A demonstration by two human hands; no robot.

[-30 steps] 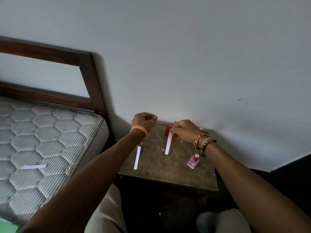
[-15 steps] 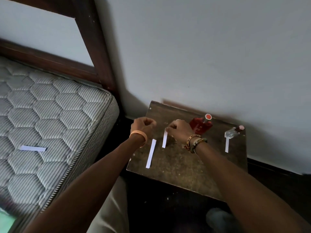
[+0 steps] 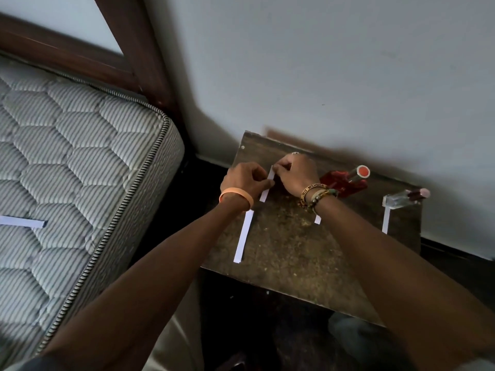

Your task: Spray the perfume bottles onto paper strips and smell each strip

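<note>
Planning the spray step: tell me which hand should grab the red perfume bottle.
Right. The right hand sits just beside the red bottle; the left hand is farther off, across the paper strip both pinch, and could probably hold that strip alone.

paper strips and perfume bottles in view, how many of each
paper strips: 5: held strip, strip by left wrist, strip by right wrist, far-right strip, mattress strip
perfume bottles: 2: red bottle, clear bottle
total: 7
</note>
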